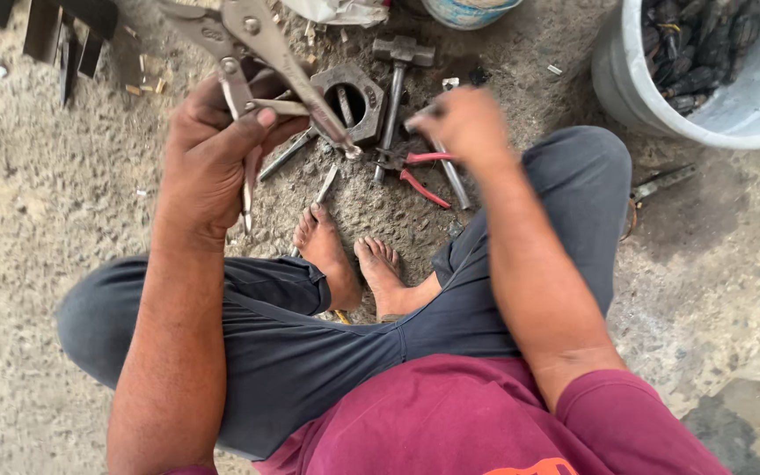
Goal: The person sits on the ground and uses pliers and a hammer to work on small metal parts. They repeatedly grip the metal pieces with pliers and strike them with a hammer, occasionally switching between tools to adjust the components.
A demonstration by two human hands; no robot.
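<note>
Two risks are seen: locking pliers (266, 62), gripped in the closed left hand (213, 149), could be dropped onto bare feet (354, 264), while the blurred right hand (464, 123)'s grip cannot be told.

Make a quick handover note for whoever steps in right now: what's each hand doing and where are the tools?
Left hand: closed on the locking pliers, raised above the ground.
Right hand: blurred, down among the tools; grip unclear.
On the ground before the bare feet: hexagonal metal block, hammer, red-handled pliers, loose metal rods.
Grey bucket at right.
</note>
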